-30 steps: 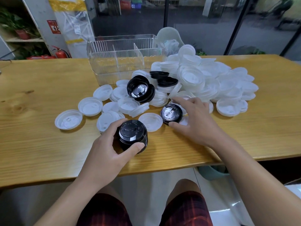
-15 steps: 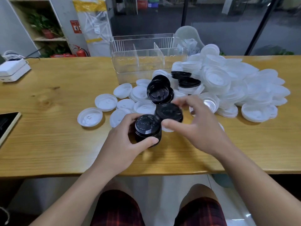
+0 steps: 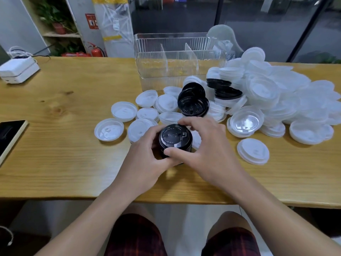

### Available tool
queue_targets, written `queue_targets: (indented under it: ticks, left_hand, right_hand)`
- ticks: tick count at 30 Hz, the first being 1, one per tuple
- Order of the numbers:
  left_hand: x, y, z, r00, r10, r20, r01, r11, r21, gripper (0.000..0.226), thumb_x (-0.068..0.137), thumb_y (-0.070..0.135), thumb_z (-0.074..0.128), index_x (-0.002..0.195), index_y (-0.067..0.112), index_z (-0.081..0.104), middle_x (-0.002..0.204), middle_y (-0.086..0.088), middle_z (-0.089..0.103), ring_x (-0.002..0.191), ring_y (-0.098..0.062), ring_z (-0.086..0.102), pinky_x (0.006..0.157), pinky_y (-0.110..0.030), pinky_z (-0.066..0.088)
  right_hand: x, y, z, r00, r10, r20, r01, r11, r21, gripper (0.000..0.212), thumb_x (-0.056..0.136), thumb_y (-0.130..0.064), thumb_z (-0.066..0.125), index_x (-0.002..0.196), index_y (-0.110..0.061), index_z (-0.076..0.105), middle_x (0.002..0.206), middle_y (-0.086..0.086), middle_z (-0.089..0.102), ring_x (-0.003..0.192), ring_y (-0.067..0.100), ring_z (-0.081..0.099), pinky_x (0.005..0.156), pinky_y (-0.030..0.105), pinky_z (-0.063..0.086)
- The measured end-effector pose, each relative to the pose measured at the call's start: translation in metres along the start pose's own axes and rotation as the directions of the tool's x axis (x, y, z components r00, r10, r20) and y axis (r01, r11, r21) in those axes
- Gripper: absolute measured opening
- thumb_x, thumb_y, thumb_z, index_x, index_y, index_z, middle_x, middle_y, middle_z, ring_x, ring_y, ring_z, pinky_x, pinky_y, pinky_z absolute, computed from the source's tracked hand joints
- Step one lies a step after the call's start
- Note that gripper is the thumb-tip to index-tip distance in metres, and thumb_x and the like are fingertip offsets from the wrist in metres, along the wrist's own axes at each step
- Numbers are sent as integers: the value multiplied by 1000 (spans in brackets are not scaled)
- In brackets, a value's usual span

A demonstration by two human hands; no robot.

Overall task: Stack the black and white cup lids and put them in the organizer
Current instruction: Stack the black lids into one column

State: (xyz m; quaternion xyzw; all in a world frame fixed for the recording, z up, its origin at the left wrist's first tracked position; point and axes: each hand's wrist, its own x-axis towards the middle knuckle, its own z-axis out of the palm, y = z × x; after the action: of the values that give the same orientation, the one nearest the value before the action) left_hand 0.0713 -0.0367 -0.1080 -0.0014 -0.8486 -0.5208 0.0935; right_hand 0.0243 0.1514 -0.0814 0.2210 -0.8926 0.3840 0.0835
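Black stack: a short stack of black lids point(image 3: 175, 140) is sitting near the front edge of the wooden table point(image 3: 64, 159), top face up, between both hands.
Left hand: the left hand point(image 3: 145, 159) is wrapping the stack's left side, fingers curling round its wall and thumb lying along the near side.
Right hand: the right hand point(image 3: 206, 146) is gripping the top lid, fingers arching over the far rim and thumb pressing the near rim.
Other black lids: a leaning pair of black lids point(image 3: 192, 103) is resting just behind the hands; two more black lids point(image 3: 224, 88) are lying on the white pile further back.
White lids: loose white lids point(image 3: 127, 110) are lying scattered to the left of the hands, and a big white heap point(image 3: 287, 93) is covering the table's right side.
Organizer: the clear ribbed organizer point(image 3: 177, 58) is standing at the back of the table, its dividers upright, touching the heap's edge.
Left edge: a dark phone point(image 3: 10, 135) and a white box point(image 3: 19, 70) are lying well apart from the lids.
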Motion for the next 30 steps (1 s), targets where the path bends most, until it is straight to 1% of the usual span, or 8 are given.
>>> queue_targets:
  ticks: [4,10,13,15,17,21,26,30]
  left_hand:
    - [0,0,-1,1000,-6,13,6,1000,-6,77,80,36,98,145,39,57,133,29,72,127,4,67,111,-35,53]
    - [-2,4,-2,999,35,36,-36,999,39,74,86,34,94,147,44,55,135,28,71,129,1,66,109,-35,54]
    - [-1,7,-3,998,43,42,-45,998,39,71,86,34,95,145,46,57,133,26,72,127,-1,68,109,-35,53]
    - [0,9,-2,998,41,43,-43,997,58,70,87,36,94,145,48,56,134,28,71,128,2,66,111,-34,52]
    - [0,10,0,998,43,39,-46,996,74,68,88,39,93,143,50,55,134,29,70,129,3,65,111,-32,51]
    - [-1,12,2,998,57,10,-57,996,71,63,89,38,92,139,52,56,132,28,70,127,1,66,109,-32,52]
    - [-1,11,4,1000,28,4,-28,998,49,68,87,49,91,144,47,55,134,25,70,129,-1,66,110,-34,52]
    - [2,13,6,1000,18,2,-19,999,35,56,92,48,86,141,45,58,130,24,72,125,-2,68,108,-37,55]
  right_hand:
    - [0,2,1,1000,8,9,-8,1000,-4,70,72,-70,87,132,-43,64,120,-38,55,126,-12,39,114,37,39]
    - [0,11,0,1000,-13,24,13,1000,11,75,68,-72,88,134,-46,63,120,-44,51,123,-5,45,109,29,39]
    - [11,25,-8,993,-110,-41,112,993,31,56,87,-63,80,135,-36,68,128,-30,62,123,3,54,110,31,42]
    - [28,42,-14,978,-172,-119,165,984,-63,38,101,-46,72,135,-30,71,131,-19,67,122,10,57,111,37,42]
    - [49,58,-16,967,-217,-132,184,956,-228,36,102,-34,73,136,-23,72,131,-8,67,118,21,56,107,31,35]
    - [80,71,-2,940,-333,-74,265,850,-456,33,97,-37,78,125,-19,79,122,-3,67,106,28,52,89,42,35]
    - [88,76,7,906,-414,-90,306,786,-537,13,92,-25,83,103,-17,83,107,-5,70,98,29,52,82,41,30]
    - [85,83,7,900,-397,-181,282,846,-454,9,89,-13,84,97,-17,82,99,-5,71,92,28,53,80,40,30]
